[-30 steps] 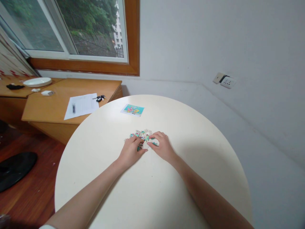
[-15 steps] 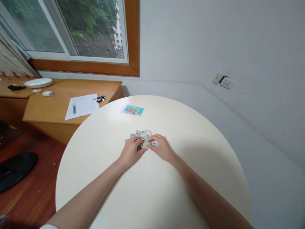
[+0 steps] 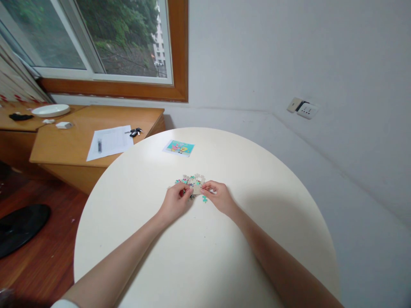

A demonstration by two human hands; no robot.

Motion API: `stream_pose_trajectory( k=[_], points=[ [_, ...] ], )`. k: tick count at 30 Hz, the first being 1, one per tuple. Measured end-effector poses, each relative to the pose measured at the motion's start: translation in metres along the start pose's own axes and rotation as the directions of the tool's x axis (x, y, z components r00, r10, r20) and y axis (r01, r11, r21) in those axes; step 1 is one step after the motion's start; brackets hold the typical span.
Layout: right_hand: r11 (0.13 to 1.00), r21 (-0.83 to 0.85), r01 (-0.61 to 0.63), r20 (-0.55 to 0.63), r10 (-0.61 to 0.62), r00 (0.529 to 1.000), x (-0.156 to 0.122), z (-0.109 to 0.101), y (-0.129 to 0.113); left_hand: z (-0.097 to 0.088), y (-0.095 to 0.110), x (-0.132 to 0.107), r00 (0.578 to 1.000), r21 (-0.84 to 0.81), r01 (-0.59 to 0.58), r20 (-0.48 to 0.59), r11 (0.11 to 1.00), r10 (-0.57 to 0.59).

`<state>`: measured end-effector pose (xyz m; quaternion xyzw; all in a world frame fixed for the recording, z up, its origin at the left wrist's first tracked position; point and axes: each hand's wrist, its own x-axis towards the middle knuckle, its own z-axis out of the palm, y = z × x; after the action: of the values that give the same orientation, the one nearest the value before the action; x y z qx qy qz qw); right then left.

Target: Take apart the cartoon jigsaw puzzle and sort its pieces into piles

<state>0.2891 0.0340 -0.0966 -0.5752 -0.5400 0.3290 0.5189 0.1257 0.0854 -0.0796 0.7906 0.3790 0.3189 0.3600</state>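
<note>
Between my two hands is a small grey-beige clump of jigsaw puzzle pieces [image 3: 197,189], its plain back showing. My left hand [image 3: 175,200] pinches the clump's left side with thumb and fingers. From the right, my right hand [image 3: 221,197] pinches the other side. Just beyond lies a heap of loose puzzle pieces [image 3: 184,178], some showing teal print and others grey backs, partly covered by my fingers. A teal puzzle piece [image 3: 204,199] rests on the table just below my right fingertips.
The pieces lie on a round cream table [image 3: 205,265]. Farther back on it is a cartoon picture card [image 3: 180,148]. A wooden desk [image 3: 73,149] at the left bears a paper sheet [image 3: 112,143], keys [image 3: 135,132] and a white dish [image 3: 51,111].
The clump has been raised slightly and levelled between both hands. My right fingers have shifted, and the teal piece beneath them now shows more fully on the table.
</note>
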Motion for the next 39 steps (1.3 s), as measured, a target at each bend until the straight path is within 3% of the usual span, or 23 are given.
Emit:
stream_pose_trajectory(
  k=[14, 39],
  points=[
    [0.999, -0.021, -0.025, 0.08, 0.027, 0.996, -0.0006, -0.0025, -0.0032, -0.0023, -0.0011, 0.0023, 0.994, -0.276, 0.105, 0.032, 0.955, -0.101],
    [1.0, -0.023, -0.007, 0.143, 0.011, 0.99, -0.0005, -0.0047, -0.0042, -0.0029, -0.0052, 0.0041, 0.993, -0.297, 0.116, 0.07, 0.948, -0.099]
  ],
)
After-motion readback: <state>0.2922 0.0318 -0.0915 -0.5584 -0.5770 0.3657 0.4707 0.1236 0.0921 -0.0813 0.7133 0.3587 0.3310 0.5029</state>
